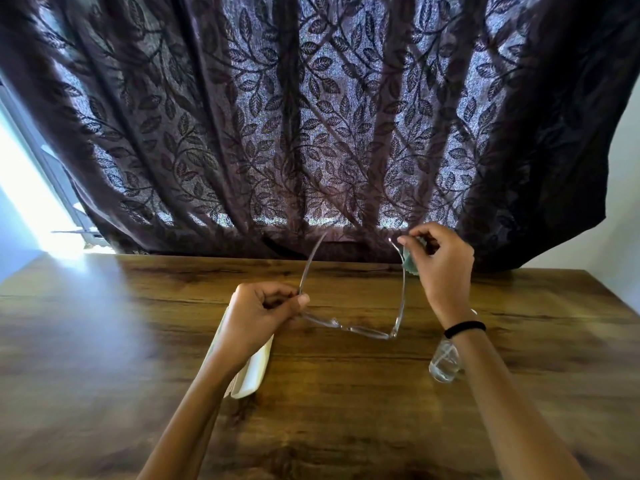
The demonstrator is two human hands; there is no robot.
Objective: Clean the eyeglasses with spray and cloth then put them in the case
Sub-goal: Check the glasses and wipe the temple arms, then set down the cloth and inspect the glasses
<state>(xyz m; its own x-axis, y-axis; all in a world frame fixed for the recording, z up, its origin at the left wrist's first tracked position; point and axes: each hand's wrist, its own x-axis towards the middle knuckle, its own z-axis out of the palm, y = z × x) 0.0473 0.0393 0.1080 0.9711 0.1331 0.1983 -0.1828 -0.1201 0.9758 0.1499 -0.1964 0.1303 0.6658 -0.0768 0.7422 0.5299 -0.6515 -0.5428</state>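
Observation:
Clear-framed eyeglasses [363, 330] hang unfolded above the wooden table [104, 341], temples pointing away from me. My left hand [263, 313] pinches the frame at its left hinge. My right hand [440, 261] holds a small grey-green cloth [410, 259] wrapped round the tip of the right temple. A white glasses case [251, 372] lies on the table under my left wrist, partly hidden. A small clear spray bottle [443, 363] stands behind my right forearm, which covers its top.
A dark curtain [311, 133] with a leaf pattern hangs right behind the table's far edge. Bright window light falls in at the left. A pale wall [623, 202] is at the right.

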